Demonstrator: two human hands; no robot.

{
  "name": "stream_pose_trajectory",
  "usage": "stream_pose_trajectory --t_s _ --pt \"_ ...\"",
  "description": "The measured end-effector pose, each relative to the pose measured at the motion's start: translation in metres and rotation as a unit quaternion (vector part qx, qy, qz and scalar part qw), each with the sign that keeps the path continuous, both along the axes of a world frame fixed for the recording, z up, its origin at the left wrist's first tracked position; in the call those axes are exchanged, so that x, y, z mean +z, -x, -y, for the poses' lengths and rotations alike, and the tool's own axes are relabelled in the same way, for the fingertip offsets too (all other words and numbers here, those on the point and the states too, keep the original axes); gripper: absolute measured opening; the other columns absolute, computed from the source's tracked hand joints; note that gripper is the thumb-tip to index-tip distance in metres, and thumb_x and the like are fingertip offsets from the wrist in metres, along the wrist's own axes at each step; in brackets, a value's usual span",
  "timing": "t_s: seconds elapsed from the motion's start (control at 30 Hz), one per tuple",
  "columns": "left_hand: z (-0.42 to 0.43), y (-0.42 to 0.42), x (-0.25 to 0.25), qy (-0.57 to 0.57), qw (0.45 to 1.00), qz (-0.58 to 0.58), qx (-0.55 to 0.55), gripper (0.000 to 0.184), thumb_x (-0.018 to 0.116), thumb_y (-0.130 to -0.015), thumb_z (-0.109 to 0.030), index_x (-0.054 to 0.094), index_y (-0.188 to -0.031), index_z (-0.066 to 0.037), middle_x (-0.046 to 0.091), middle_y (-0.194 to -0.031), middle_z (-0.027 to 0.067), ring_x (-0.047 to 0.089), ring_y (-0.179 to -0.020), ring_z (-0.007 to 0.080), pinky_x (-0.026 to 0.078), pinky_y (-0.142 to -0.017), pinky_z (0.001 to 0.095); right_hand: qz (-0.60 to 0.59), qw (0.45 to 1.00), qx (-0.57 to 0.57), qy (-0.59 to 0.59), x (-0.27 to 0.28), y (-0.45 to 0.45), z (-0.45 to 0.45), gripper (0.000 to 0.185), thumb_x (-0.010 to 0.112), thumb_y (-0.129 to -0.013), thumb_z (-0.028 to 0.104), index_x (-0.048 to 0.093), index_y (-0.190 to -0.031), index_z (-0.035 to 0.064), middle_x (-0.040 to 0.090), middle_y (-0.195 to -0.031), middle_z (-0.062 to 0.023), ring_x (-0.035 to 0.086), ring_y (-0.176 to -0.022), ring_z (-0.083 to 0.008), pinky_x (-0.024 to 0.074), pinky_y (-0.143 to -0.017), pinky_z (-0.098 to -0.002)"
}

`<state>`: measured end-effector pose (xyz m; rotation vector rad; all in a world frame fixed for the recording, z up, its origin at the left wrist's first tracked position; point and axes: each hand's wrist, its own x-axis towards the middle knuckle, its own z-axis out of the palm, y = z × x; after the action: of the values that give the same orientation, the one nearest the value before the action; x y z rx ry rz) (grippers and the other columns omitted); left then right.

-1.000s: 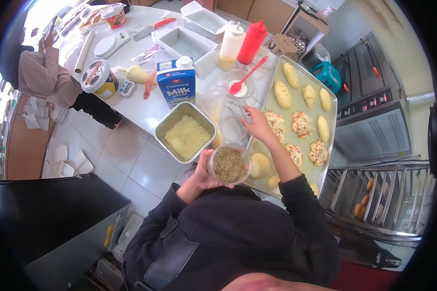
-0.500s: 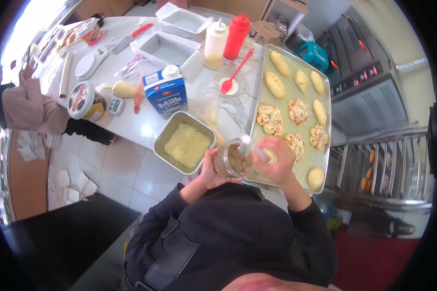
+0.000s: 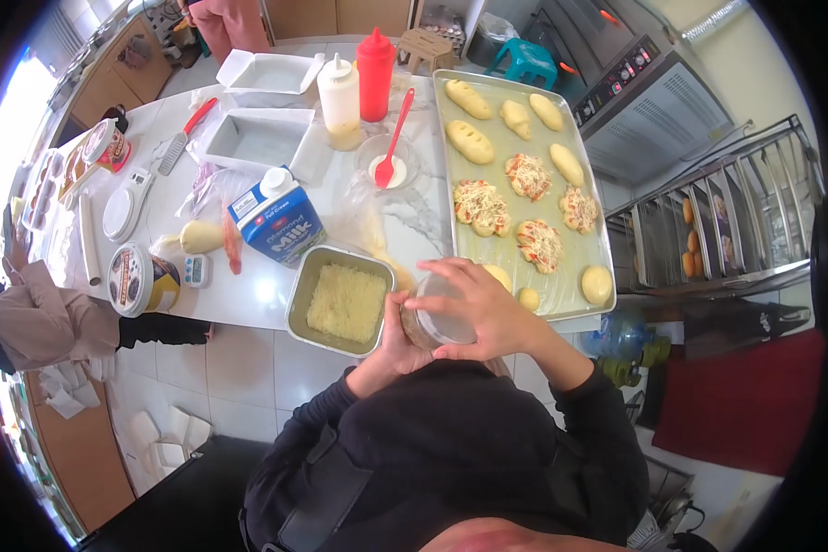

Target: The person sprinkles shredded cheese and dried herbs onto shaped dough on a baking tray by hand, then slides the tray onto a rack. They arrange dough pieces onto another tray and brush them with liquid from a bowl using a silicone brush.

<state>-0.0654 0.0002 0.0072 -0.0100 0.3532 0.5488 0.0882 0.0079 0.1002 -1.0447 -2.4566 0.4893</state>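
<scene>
My left hand is wrapped around a clear jar of dried herbs, held upright near my body. Over its mouth sits a whitish lid, gripped around the rim by the spread, curved fingers of my right hand. Just left of the jar stands a square metal tin with grated cheese in it. Beyond my right hand, a baking tray bears shaped dough pieces and several topped rounds.
A blue milk carton, a red squeeze bottle, a white squeeze bottle and a bowl with a red spatula stand on the table. Another person is at the left. A rack stands right.
My right hand has come from beside the jar onto its top, and the lid now covers the open mouth. My view has shifted; the left hand still holds the jar.
</scene>
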Motion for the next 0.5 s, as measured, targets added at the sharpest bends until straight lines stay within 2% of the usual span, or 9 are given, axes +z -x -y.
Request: stream_pose_trajectory --t_s 0.13,0.2,0.23,0.3,0.37,0.47,0.5 --pt "0.002 0.000 -0.006 0.030 0.999 0.012 -0.032 0.071 0.026 -0.078 -0.060 0.033 -0.128 -0.011 0.041 -0.124 0.0155 0.043 -0.113 0.0346 0.047 -0.079 0.0451 -0.049 0.997 0.065 -0.018 -0.018 -0.008 -0.001 0.049 0.067 -0.065 0.038 0.054 -0.109 0.0199 0.040 -0.122 -0.0166 0.043 -0.104 -0.0367 0.0379 -0.084 -0.0458" --pt "0.002 0.001 -0.018 0.076 0.972 0.214 -0.055 0.069 0.027 -0.078 -0.059 0.034 -0.127 -0.011 0.040 -0.124 0.0147 0.044 -0.111 0.0349 0.048 -0.076 0.0448 -0.064 0.992 0.097 -0.043 -0.020 -0.017 0.000 0.046 0.066 -0.066 0.038 0.055 -0.107 0.0195 0.042 -0.120 -0.0168 0.043 -0.103 -0.0366 0.0390 -0.082 -0.0454" --pt "0.002 0.001 -0.022 0.105 0.941 0.313 -0.076 0.068 0.028 -0.078 -0.059 0.035 -0.126 -0.011 0.040 -0.124 0.0144 0.044 -0.111 0.0351 0.048 -0.074 0.0447 -0.063 0.990 0.113 -0.054 -0.017 -0.019 -0.001 0.044 0.065 -0.067 0.038 0.056 -0.106 0.0191 0.043 -0.118 -0.0169 0.044 -0.101 -0.0366 0.0401 -0.080 -0.0448" --pt "0.004 -0.001 -0.003 0.067 0.989 0.121 -0.048 0.065 0.029 -0.080 -0.057 0.035 -0.126 -0.011 0.039 -0.124 0.0132 0.043 -0.111 0.0319 0.046 -0.076 0.0434 -0.072 0.989 0.108 -0.073 -0.018 -0.020 0.002 0.041 0.063 -0.069 0.038 0.057 -0.105 0.0186 0.044 -0.116 -0.0170 0.045 -0.100 -0.0364 0.0412 -0.077 -0.0440" --pt "0.010 -0.006 0.009 -0.011 0.999 -0.035 0.017 0.064 0.028 -0.081 -0.056 0.034 -0.126 -0.011 0.038 -0.124 0.0130 0.042 -0.111 0.0298 0.043 -0.081 0.0424 -0.100 0.987 0.081 -0.092 -0.027 -0.018 0.002 0.041 0.062 -0.070 0.037 0.056 -0.105 0.0181 0.043 -0.117 -0.0172 0.045 -0.099 -0.0362 0.0412 -0.077 -0.0432" --pt "0.018 -0.015 -0.009 -0.089 0.973 -0.099 0.189 0.057 0.034 -0.081 -0.056 0.039 -0.120 -0.015 0.045 -0.115 0.0072 0.044 -0.107 0.0230 0.040 -0.084 0.0389 -0.149 0.983 -0.098 -0.046 -0.039 0.002 0.012 0.045 0.061 -0.072 0.036 0.051 -0.112 0.0180 0.041 -0.118 -0.0171 0.043 -0.100 -0.0372 0.0397 -0.080 -0.0445" --pt "0.020 -0.017 -0.012 -0.116 0.962 -0.143 0.201 0.057 0.034 -0.081 -0.055 0.038 -0.121 -0.014 0.044 -0.116 0.0068 0.043 -0.108 0.0225 0.038 -0.086 0.0384 -0.121 0.979 -0.162 0.009 -0.036 0.011 0.016 0.047 0.061 -0.073 0.036 0.048 -0.114 0.0178 0.040 -0.118 -0.0172 0.043 -0.101 -0.0378 0.0389 -0.081 -0.0449"
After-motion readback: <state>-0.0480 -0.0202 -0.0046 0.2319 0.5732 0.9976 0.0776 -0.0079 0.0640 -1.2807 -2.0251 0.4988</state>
